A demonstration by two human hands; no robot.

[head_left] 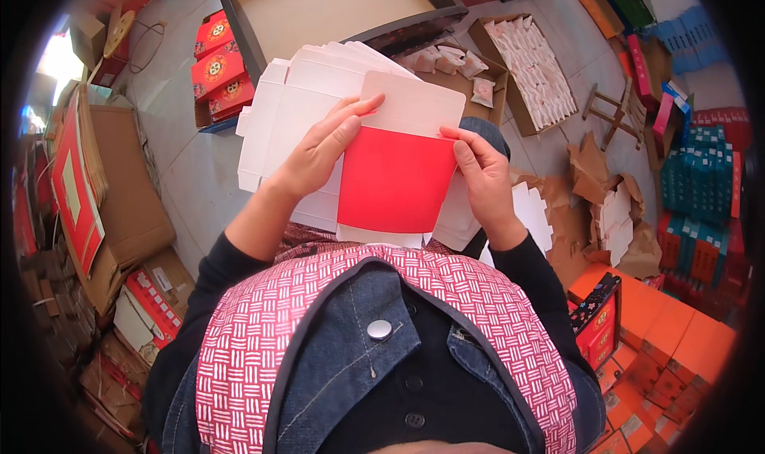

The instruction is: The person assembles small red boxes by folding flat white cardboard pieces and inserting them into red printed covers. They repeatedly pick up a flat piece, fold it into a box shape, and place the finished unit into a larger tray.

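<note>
A folded carton (396, 179), red on its main panel with a white flap at the top, lies over my lap between my two hands. My left hand (325, 145) grips its upper left edge, thumb and fingers lying near the fold; part of that grip is hidden. At the upper right corner of the red panel, my right hand (481, 175) pinches the edge between thumb and fingers. Beneath the carton spreads a stack of flat white carton blanks (307, 88), fanned out to the left and upward.
Beyond my lap stands a large dark-rimmed tray (335, 12). Right of it, a cardboard box (530, 76) holds many small wrapped packets. Red patterned boxes (219, 68) sit at the far left, orange boxes (661, 326) at the near right. A brown cardboard carton (131, 199) stands left.
</note>
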